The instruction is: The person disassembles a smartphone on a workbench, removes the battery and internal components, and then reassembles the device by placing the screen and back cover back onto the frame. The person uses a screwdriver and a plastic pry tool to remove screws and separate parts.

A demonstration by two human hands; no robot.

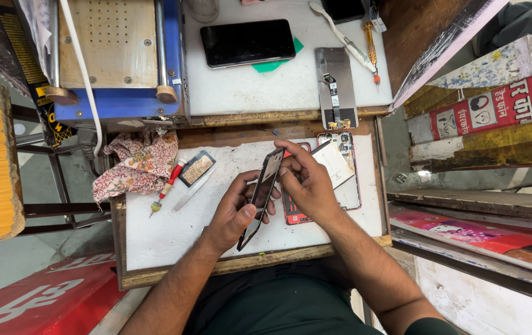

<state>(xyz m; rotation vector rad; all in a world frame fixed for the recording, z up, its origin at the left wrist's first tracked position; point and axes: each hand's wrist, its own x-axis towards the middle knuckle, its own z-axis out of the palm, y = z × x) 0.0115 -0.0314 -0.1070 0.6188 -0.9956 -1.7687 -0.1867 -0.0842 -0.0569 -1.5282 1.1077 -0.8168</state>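
The person's forearms are bare to the elbow; a dark green sleeve edge shows at the right upper arm, and dark clothing covers the lap; both hands ungloved

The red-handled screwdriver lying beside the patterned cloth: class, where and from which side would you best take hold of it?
Probably by the red handle of the screwdriver, the thick upper part. Come from above on its right, white-board side, since the patterned cloth crowds its left and the thin tip points down-left. A small dark rectangular part lies close to the handle's top, so place the grip mid-handle.
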